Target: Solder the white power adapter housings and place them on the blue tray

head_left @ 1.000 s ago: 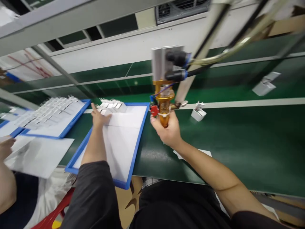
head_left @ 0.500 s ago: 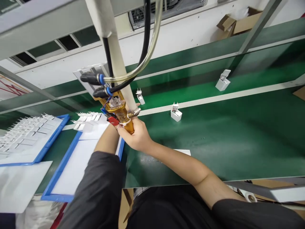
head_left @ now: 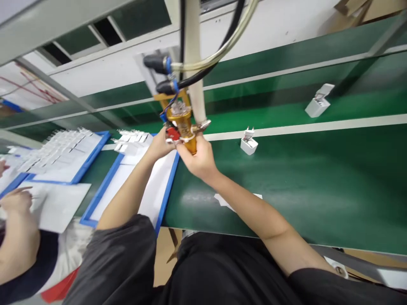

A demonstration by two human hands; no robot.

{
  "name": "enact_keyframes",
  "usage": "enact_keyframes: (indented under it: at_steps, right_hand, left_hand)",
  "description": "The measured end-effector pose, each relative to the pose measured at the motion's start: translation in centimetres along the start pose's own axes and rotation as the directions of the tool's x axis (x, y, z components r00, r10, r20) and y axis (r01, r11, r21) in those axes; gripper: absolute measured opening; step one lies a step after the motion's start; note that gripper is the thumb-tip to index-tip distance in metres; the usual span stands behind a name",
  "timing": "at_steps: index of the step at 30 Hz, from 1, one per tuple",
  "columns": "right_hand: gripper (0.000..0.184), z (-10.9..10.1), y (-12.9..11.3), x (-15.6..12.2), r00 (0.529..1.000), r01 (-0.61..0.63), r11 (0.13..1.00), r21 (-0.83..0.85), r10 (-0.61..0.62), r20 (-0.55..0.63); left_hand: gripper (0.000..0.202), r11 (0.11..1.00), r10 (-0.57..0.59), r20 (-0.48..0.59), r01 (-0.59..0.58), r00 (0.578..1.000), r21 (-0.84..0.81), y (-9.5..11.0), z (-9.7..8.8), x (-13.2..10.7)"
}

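My right hand [head_left: 202,159] wraps round the lower end of a gold-coloured pneumatic tool [head_left: 182,123], which has a red part, black fittings and hoses. Close against the tool's left side is my left hand [head_left: 161,146]. Its fingers are bent and partly hidden behind the tool; a small white edge shows at them, too little to name. On the green belt to the right stand two white plug chargers with their tops tilted up, a nearer one [head_left: 249,145] and a farther one [head_left: 318,103].
A blue-rimmed tray [head_left: 104,186] under my left arm carries white chargers [head_left: 132,142] at its far end. Another blue tray [head_left: 92,159] farther left holds several more. White scraps [head_left: 224,201] lie by my right forearm. A co-worker's hand [head_left: 17,199] is at far left.
My left hand has drawn back from behind the tool to its left side. The charger that stood near its fingertips no longer shows on the belt. The view has shifted; a co-worker's arm appears.
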State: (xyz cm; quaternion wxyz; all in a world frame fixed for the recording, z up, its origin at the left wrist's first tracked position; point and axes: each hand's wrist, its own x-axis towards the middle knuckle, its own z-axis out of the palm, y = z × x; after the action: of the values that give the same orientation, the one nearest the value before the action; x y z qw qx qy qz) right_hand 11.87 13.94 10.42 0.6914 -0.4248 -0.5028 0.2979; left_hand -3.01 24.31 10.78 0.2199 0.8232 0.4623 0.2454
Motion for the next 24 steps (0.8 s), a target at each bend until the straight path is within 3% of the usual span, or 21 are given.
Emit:
enact_keyframes:
  at_steps: [3,5,7,9,13,16,18,21,24]
  right_hand:
    - [0.029,-0.4,0.5,-0.1,0.999,0.005,1.000,-0.022,-0.006,-0.036]
    - [0.029,-0.6,0.7,-0.2,0.999,-0.003,1.000,-0.020,0.002,-0.041]
    - [0.025,-0.7,0.5,-0.4,0.999,0.006,1.000,0.002,-0.006,-0.036]
    - [0.021,-0.8,0.2,-0.6,1.000,0.021,1.000,0.021,-0.021,-0.021]
    - [0.019,-0.6,-0.6,-1.4,0.998,0.046,0.997,0.067,-0.049,0.045]
    - [0.019,-0.3,-1.3,-2.3,0.994,0.063,0.993,0.096,-0.071,0.081]
    - [0.019,0.0,-1.9,-3.0,0.991,0.068,0.992,0.104,-0.079,0.110]
    - [0.019,0.2,-2.8,-4.0,0.986,0.060,0.993,0.102,-0.075,0.152]
    - [0.020,0.3,-3.6,-5.0,0.979,0.044,0.993,0.110,-0.065,0.195]
  left_hand:
    - [0.079,0.981,-0.189,0.109,0.183,0.976,0.060,0.5,-1.2,-9.3]
    - [0.077,0.967,-0.254,0.209,0.251,0.944,0.039,1.3,-0.7,-15.0]
    - [0.071,0.952,-0.283,0.294,0.304,0.913,-0.026,1.8,0.6,-19.4]
    - [0.067,0.936,-0.289,0.323,0.336,0.901,-0.101,2.1,2.2,-22.0]
    - [0.072,0.920,-0.241,0.249,0.302,0.938,-0.250,2.7,5.4,-23.5]
    - [0.070,0.894,-0.234,0.052,0.236,0.971,-0.380,3.3,7.4,-23.4]
    - [0.062,0.887,-0.266,-0.103,0.202,0.958,-0.415,3.5,8.5,-23.4]
    - [0.039,0.938,-0.261,-0.291,0.172,0.920,-0.300,3.4,9.6,-23.9]
    - [0.033,0.983,-0.167,-0.323,0.132,0.931,-0.129,3.1,10.3,-24.5]
